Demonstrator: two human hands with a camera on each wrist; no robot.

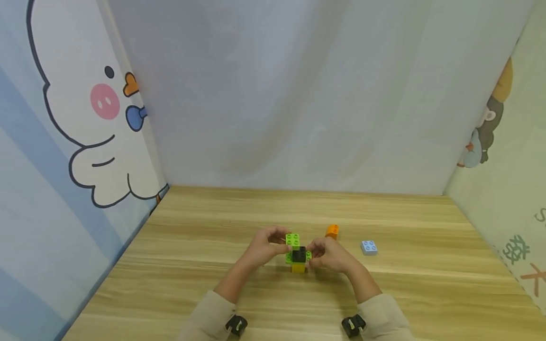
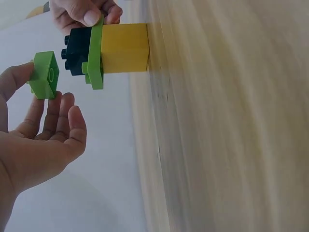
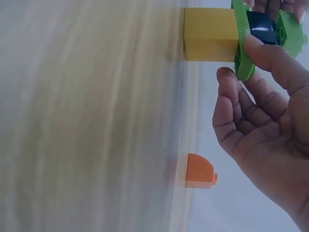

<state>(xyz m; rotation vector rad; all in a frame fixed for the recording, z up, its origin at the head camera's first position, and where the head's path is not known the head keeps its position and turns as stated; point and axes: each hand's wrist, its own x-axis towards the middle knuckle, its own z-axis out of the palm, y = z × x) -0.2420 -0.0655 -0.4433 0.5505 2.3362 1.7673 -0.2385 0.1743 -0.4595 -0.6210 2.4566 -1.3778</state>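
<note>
Two beige sleeves frame the near edge of the wooden table (image 1: pixel 179 265). The left hand (image 1: pixel 264 248) pinches a small lime-green plastic brick (image 2: pixel 44 75) just above the stack: yellow block (image 2: pixel 124 48), green plate (image 2: pixel 95 55), black brick (image 2: pixel 77 50). The right hand (image 1: pixel 328 253) grips that plate's edge, steadying it. The step looks like adding a brick; next it needs stud alignment, then a press down.

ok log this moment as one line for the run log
left hand: holds loose green brick | right hand: steadies stack by green plate | stack: yellow, green, black | orange brick, blue brick: idle
</note>
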